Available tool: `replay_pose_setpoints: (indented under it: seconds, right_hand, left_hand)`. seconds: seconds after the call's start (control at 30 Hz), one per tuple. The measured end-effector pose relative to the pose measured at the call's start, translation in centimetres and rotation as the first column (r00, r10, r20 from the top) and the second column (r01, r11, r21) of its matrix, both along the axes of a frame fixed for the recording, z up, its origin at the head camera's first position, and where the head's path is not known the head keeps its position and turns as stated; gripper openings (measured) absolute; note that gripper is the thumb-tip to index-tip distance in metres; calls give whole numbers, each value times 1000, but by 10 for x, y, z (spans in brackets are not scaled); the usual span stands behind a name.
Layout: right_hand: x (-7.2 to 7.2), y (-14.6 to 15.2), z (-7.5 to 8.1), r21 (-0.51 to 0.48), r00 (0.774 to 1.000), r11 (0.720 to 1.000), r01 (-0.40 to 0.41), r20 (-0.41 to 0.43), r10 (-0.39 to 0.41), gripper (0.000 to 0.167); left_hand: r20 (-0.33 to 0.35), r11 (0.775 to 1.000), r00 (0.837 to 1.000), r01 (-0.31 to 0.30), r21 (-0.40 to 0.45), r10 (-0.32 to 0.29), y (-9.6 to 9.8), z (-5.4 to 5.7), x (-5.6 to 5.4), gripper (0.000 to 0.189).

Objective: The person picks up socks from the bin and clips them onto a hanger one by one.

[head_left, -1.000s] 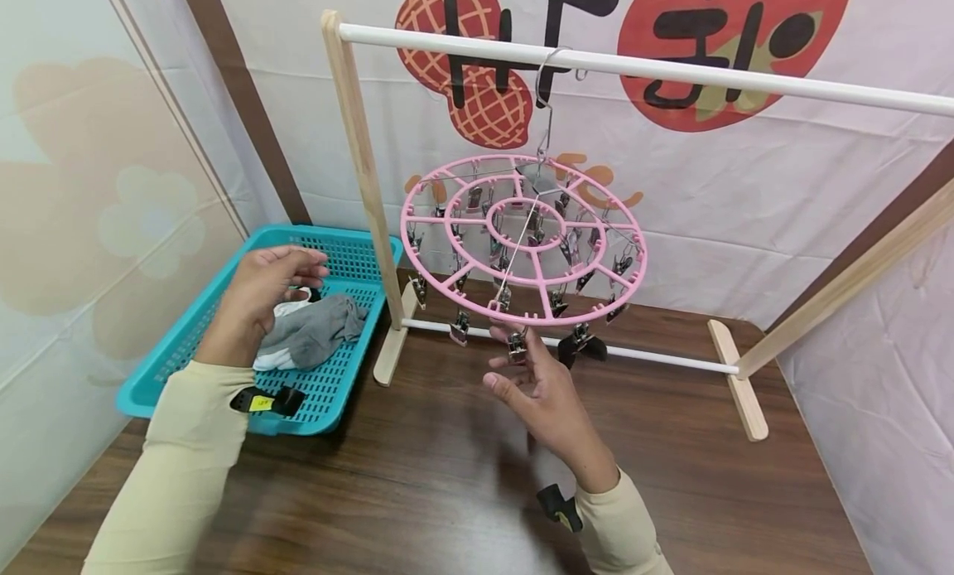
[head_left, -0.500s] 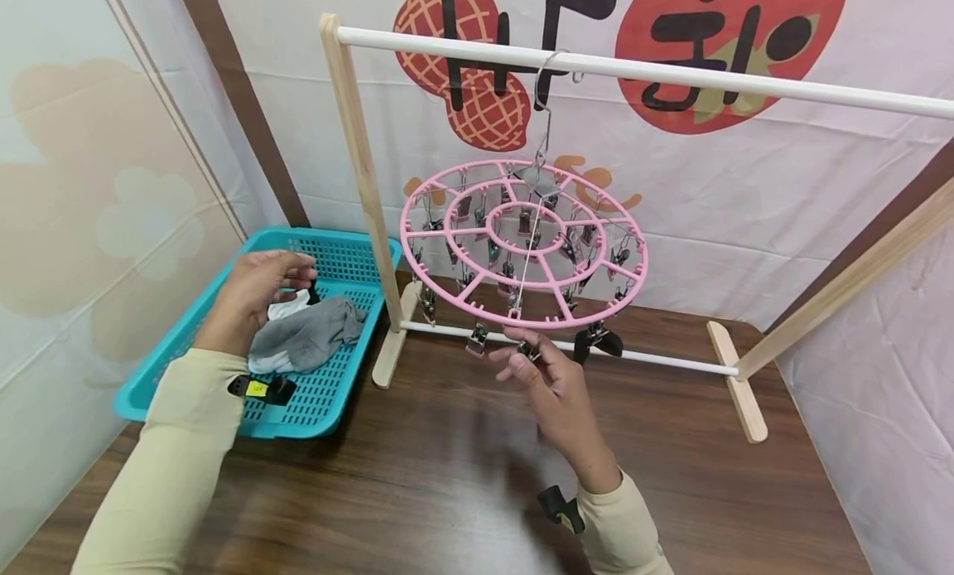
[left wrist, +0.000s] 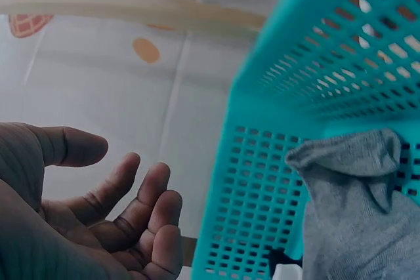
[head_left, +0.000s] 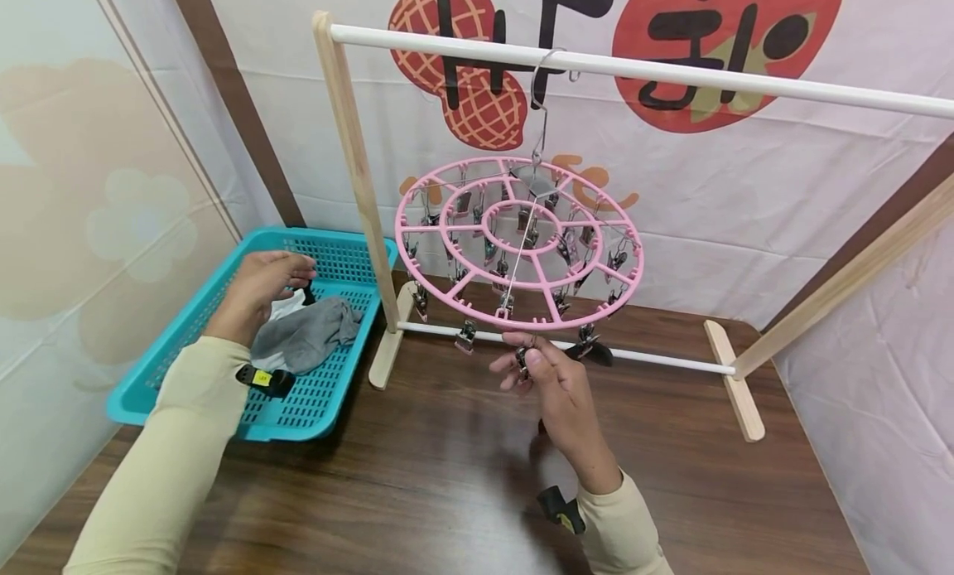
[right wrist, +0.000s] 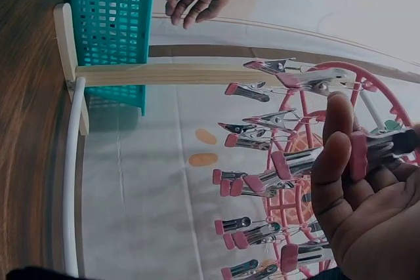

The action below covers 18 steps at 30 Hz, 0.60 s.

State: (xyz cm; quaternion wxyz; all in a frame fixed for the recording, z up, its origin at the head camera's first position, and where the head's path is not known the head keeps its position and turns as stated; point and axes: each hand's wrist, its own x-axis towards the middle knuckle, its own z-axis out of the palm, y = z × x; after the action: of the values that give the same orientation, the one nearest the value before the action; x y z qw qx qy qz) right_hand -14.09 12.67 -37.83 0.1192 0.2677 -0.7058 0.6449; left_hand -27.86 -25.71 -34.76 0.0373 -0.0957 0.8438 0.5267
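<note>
My right hand (head_left: 562, 388) is just below the front rim of a round pink clip hanger (head_left: 522, 283). It pinches one of the hanger's metal clips (head_left: 522, 361); in the right wrist view this clip (right wrist: 380, 152), with its pink tip, lies against the fingers. My left hand (head_left: 261, 289) hovers above a turquoise basket (head_left: 127, 403). Its fingers are loosely bent and hold nothing, as the left wrist view of the left hand (left wrist: 98, 221) shows. A grey sock (head_left: 313, 335) lies in the basket, with white cloth (head_left: 272, 361) partly under it.
The hanger hooks over the white top bar (head_left: 671, 71) of a wooden-legged rack. A lower white bar (head_left: 656, 356) joins its feet. Other clips, such as a front one (head_left: 465, 336), dangle from the hanger. A dark cloth piece (head_left: 596, 354) hangs behind the right hand. Fabric walls surround the brown table (head_left: 417, 475).
My right thumb and fingers have closed on the clip, which has tilted. The hanger has swung and turned slightly. My left hand has drawn back a little to the left over the basket.
</note>
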Motion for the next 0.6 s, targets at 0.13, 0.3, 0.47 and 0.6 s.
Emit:
replay_pose_setpoints:
  seconds: [0.13, 0.3, 0.47, 0.6]
  right_hand:
    - [1, 1, 1, -1, 999, 1000, -5, 32, 5, 24]
    - [3, 2, 2, 14, 996, 1000, 0, 86, -2, 20]
    - [3, 2, 2, 38, 994, 999, 10, 108, -14, 19]
    - [4, 1, 3, 53, 993, 998, 23, 113, -29, 18]
  left_hand:
    - [0, 1000, 1000, 6, -26, -6, -4, -7, -7, 33]
    - [26, 998, 1000, 13, -59, -11, -9, -12, -15, 46]
    - [45, 998, 999, 15, -59, -12, -10, -19, -21, 55]
    - [72, 999, 997, 9, -47, -6, -14, -25, -27, 57]
